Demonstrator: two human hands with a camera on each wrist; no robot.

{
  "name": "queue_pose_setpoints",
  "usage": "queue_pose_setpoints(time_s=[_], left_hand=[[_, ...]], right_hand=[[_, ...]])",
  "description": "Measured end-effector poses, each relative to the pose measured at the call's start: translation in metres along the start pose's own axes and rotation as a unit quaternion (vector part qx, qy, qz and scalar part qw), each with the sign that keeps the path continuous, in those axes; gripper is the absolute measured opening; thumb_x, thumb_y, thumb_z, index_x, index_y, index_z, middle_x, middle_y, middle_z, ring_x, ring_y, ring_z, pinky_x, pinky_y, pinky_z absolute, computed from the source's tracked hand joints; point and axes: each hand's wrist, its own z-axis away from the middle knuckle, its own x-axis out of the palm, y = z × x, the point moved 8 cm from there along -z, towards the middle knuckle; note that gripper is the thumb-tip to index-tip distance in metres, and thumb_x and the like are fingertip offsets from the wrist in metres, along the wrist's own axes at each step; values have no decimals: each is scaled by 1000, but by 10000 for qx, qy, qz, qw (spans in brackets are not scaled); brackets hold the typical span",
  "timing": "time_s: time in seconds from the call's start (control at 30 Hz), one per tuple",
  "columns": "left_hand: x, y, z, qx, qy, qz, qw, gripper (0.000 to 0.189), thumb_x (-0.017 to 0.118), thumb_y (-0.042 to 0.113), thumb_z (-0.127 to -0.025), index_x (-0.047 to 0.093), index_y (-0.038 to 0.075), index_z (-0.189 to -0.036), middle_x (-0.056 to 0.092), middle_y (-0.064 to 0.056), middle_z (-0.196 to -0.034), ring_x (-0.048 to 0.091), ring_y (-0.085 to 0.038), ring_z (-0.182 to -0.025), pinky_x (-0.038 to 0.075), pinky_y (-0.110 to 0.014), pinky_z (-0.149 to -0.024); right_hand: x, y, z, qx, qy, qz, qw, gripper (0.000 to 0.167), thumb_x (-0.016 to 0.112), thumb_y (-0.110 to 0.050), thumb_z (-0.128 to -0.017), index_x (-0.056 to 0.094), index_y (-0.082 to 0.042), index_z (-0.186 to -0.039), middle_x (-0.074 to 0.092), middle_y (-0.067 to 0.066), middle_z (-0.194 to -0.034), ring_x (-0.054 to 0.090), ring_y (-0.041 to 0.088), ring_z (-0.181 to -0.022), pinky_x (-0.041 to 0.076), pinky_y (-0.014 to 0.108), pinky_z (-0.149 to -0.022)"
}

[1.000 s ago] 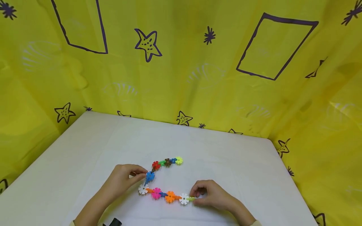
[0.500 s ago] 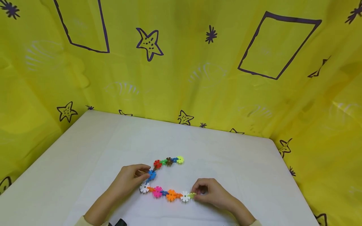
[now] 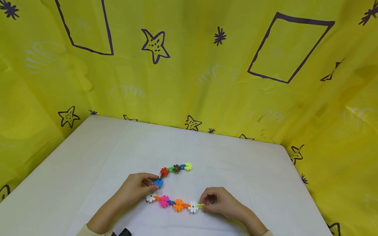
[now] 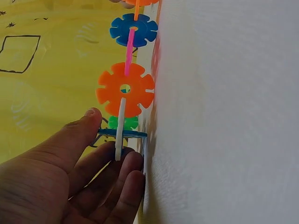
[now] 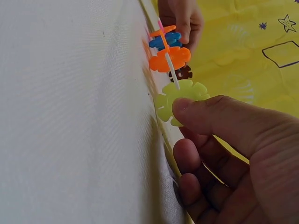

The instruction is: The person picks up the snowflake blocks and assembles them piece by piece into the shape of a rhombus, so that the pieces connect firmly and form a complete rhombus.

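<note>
A C-shaped chain of slotted flower-shaped discs in several colours lies on the white table point(image 3: 251, 170). At the bend of the C, my left hand point(image 3: 136, 188) holds a blue disc point(image 3: 158, 183) between thumb and fingers. Beside that hand is a white disc point(image 3: 151, 197), joined on to pink, blue and orange ones. At the chain's near right end, my right hand point(image 3: 221, 201) pinches a pale yellow-green disc point(image 5: 187, 91), its thumb on the disc's face in the right wrist view. That disc is slotted to a second white disc point(image 3: 193, 206).
The chain's far end finishes in a bright yellow disc point(image 3: 188, 166). Yellow patterned cloth point(image 3: 183, 91) hangs around the table's back and sides. A black object point(image 3: 125, 232) shows at the bottom edge by the left sleeve.
My left hand has moved slightly right, its thumb and fingers closing round the blue disc. My right hand keeps its pinch on the yellow-green disc, and the chain holds its shape.
</note>
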Motion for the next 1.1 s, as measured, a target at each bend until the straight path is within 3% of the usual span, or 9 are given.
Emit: queue_pose_setpoints(time_s=[0.2, 0.57, 0.7, 0.9, 1.03, 1.1], left_hand=[[1, 2, -8, 236, -131, -14, 9996, 34, 77, 33, -85, 74, 15, -113, 73, 3, -98, 64, -11, -86, 53, -22, -74], [4, 7, -38, 474, -363, -304, 9978, 19, 72, 28, -91, 76, 20, -107, 73, 4, -103, 64, -9, -87, 53, -25, -78], [4, 9, -43, 564, -356, -409, 9969, 18, 71, 26, -91, 76, 18, -107, 73, 3, -104, 64, -10, -88, 54, -27, -79], [-7, 11, -33, 605, 30, -414, 9973, 20, 71, 24, -92, 74, 15, -109, 73, 1, -103, 68, -12, -87, 57, -28, -80], [-21, 19, -19, 820, 357, -427, 9951, 18, 71, 18, -91, 74, 11, -107, 73, 3, -98, 69, -11, -82, 57, -23, -74], [-24, 25, -13, 941, 327, -452, 9940, 16, 71, 17, -91, 74, 12, -106, 73, 6, -95, 68, -8, -80, 57, -21, -73]], right_hand=[[0, -2, 2, -46, -42, -35, 10000, 13, 80, -20, -83, 70, -18, -91, 64, 3, -81, 55, 2, -74, 51, 20, -67], [8, -6, 5, -23, -135, -168, 9998, 12, 79, -20, -83, 70, -17, -91, 66, 5, -84, 55, 0, -75, 51, 19, -68], [10, -7, 4, -19, -167, -156, 9997, 13, 79, -21, -83, 70, -17, -91, 66, 6, -84, 55, -1, -76, 51, 19, -68], [12, -5, 4, 96, -305, -195, 9993, 14, 79, -22, -83, 71, -18, -93, 67, -1, -88, 57, 1, -78, 53, 20, -71], [9, -1, 2, 254, -368, -207, 9988, 13, 78, -23, -85, 72, -19, -96, 69, -3, -90, 59, 3, -80, 53, 20, -73], [7, 1, -1, 351, -371, -252, 9984, 12, 75, -23, -87, 72, -18, -98, 69, -3, -91, 60, 3, -80, 52, 20, -74]])
